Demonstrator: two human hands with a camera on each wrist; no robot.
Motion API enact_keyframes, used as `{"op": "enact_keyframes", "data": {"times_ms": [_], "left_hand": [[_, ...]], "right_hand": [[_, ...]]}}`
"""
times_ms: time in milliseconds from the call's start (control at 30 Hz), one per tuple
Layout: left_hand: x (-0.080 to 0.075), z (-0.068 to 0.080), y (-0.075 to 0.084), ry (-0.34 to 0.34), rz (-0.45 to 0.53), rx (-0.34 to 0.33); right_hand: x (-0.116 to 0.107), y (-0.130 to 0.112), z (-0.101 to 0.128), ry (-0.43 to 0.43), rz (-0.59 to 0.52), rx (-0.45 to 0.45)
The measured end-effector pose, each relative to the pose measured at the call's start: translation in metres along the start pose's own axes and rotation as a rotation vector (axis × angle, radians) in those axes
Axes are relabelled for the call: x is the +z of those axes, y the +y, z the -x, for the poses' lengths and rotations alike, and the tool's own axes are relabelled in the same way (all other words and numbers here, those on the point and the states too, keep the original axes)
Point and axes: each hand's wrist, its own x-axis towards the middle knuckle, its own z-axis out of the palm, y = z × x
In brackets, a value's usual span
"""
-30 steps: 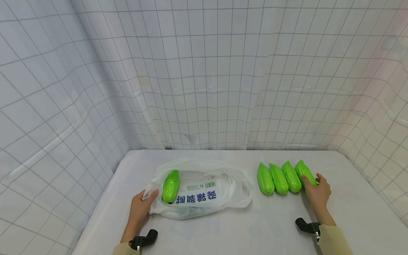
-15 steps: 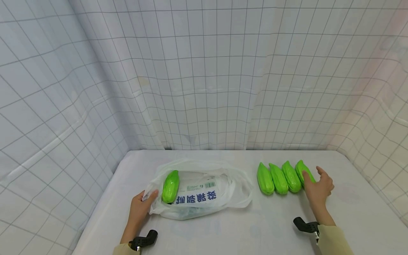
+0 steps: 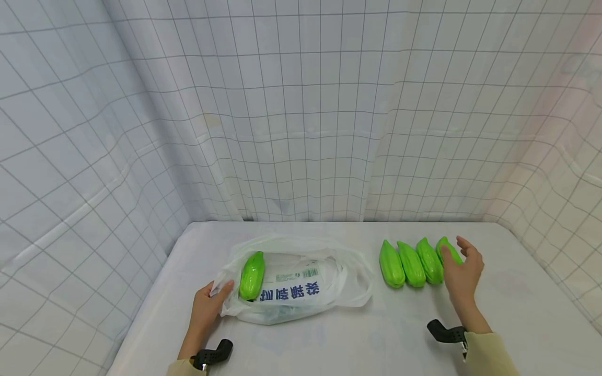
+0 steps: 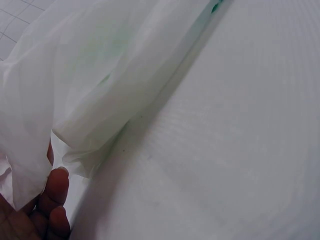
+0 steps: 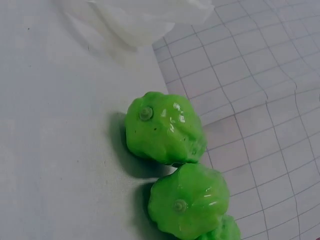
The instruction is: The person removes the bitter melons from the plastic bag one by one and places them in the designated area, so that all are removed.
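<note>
A white plastic bag (image 3: pixel 357 284) with blue lettering lies on its side on the table, its mouth held wide. My left hand (image 3: pixel 205 308) pinches the bag's left edge; in the left wrist view, fingers (image 4: pixel 56 186) grip the thin film. Inside lies one glossy green bitter melon (image 3: pixel 252 275). To the right, several matching bitter melons stand in a slanted row, such as the leftmost bitter melon (image 3: pixel 392 265). My right hand (image 3: pixel 463 274), fingers loosely spread, hovers by the rightmost bitter melon (image 3: pixel 452 251) and partly covers it. Whether they touch is unclear.
A white table (image 3: pixel 338 344) carries everything. White gridded curtains (image 3: pixel 305 130) hang behind it and at both sides. In the right wrist view, two bitter melons show stem end on, with part of a third below, and the bag's edge (image 5: pixel 145 20) appears at the top.
My right hand has lifted off the rightmost bitter melon with its fingers spreading, then shifted slightly left. The left hand and the bag have stayed put.
</note>
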Motion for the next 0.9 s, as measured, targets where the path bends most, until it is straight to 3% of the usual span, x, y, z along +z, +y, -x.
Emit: {"op": "enact_keyframes", "data": {"times_ms": [900], "left_hand": [[0.000, 0.000, 0.000, -0.001, -0.004, 0.009]], "right_hand": [[0.020, -0.045, 0.020, -0.234, -0.134, -0.124]]}}
